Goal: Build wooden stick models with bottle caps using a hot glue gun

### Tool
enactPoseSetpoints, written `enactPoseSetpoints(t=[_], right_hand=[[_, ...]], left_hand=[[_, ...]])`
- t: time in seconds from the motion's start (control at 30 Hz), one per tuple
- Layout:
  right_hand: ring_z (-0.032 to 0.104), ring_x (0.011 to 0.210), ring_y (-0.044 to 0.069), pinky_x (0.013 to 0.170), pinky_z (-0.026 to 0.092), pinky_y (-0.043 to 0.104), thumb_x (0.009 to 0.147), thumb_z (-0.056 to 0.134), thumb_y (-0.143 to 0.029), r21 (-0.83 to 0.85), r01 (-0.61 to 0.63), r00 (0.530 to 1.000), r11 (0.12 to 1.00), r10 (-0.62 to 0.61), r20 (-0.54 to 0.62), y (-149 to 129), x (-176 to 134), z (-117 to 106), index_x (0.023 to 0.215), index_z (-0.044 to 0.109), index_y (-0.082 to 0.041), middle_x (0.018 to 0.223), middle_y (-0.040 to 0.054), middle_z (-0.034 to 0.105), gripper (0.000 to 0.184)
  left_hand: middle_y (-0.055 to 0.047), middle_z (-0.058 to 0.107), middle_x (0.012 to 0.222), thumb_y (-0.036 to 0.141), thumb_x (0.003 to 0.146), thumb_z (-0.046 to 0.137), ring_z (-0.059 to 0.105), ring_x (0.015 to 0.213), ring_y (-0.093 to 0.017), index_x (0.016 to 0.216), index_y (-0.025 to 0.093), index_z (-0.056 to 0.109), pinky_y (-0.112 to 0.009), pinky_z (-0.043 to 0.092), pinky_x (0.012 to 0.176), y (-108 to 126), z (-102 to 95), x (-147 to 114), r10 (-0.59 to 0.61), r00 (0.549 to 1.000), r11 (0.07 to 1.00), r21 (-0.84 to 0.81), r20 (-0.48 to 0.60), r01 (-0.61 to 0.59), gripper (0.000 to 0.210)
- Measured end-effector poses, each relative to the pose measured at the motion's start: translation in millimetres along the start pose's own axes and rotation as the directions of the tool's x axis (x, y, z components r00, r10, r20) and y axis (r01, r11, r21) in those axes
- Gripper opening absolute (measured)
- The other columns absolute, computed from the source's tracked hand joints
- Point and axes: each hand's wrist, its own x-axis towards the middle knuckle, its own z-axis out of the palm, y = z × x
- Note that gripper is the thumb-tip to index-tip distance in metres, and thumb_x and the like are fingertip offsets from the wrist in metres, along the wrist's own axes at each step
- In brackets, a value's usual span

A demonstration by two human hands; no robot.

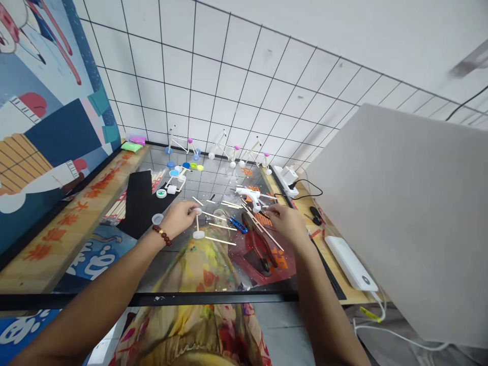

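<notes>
My left hand [178,221], with a red bead bracelet at the wrist, pinches a pale stick [197,222] near its top. A round whitish cap [199,234] sits at the stick's lower end, and another one is at my fingertips. To the right, my right hand [286,223] has its fingers closed beside a white glue gun [249,195]; what lies between the fingertips is too small to make out. Several thin wooden sticks [221,241] lie between the hands. Near them are a blue-handled cutter [238,224] and red-handled pliers [263,244].
Small stick frames with coloured caps [236,148] stand along the back by the grid wall. A black sheet [139,198] and loose caps [161,193] lie left. A power strip [285,180], keys [315,215] and a white power bank [351,263] are at right, beside a large pale panel [412,213].
</notes>
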Motion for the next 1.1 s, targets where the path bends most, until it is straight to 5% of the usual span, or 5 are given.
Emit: enactPoseSetpoints(t=[0.27,0.43,0.67,0.93,1.1], right_hand=[[0.066,0.094,0.020,0.088,0.051,0.035,0.087,0.060,-0.027,0.824,0.175,0.656,0.539,-0.688,0.311,-87,-57,52,0.103,0.072,-0.023,0.102,0.0051,0.072,0.020],[0.064,0.108,0.018,0.100,0.049,0.037,0.073,0.069,-0.014,0.894,-0.354,0.571,0.274,-0.693,0.439,-161,-58,127,0.111,0.066,-0.021,0.113,0.0058,0.069,0.038],[0.064,0.106,0.020,0.105,0.045,0.040,0.066,0.067,-0.014,0.933,-0.319,0.910,0.168,-0.219,0.351,-157,22,133,0.093,0.061,-0.022,0.105,0.0040,0.069,0.029],[0.068,0.101,0.021,0.090,0.054,0.036,0.067,0.066,-0.013,0.908,-0.347,0.729,0.236,-0.540,0.419,-185,-14,147,0.102,0.067,-0.018,0.102,0.0077,0.074,0.035],[0.062,0.110,0.021,0.104,0.045,0.043,0.080,0.052,-0.009,0.784,-0.059,0.952,0.619,-0.201,0.230,-154,34,125,0.109,0.067,-0.021,0.110,0.0067,0.070,0.034]], left_hand=[[-0.004,0.075,0.074,0.036,0.079,0.065,0.068,0.065,-0.019,0.089,0.019,0.078,-0.027,0.050,0.061,-16,-30.5,13,-0.156,0.933,0.960,-0.271,-0.325,0.066,0.023],[-0.003,0.075,0.077,0.037,0.079,0.067,0.068,0.064,-0.017,0.094,0.018,0.078,-0.025,0.053,0.060,-13,-34.4,15,-0.162,0.872,0.953,-0.301,-0.461,0.018,0.026],[-0.006,0.075,0.092,0.036,0.082,0.067,0.067,0.069,-0.014,0.096,0.017,0.077,-0.024,0.054,0.065,-12,-36.0,15,-0.083,0.825,0.964,-0.255,-0.559,-0.075,0.025],[-0.007,0.074,0.092,0.039,0.083,0.068,0.067,0.069,-0.014,0.100,0.016,0.077,-0.025,0.055,0.067,-20,-34.4,17,-0.090,0.805,0.958,-0.271,-0.587,-0.091,0.029],[-0.006,0.075,0.092,0.037,0.082,0.067,0.067,0.070,-0.014,0.098,0.017,0.077,-0.025,0.056,0.068,-28,-28.4,19,-0.119,0.819,0.959,-0.279,-0.562,-0.052,0.027]])
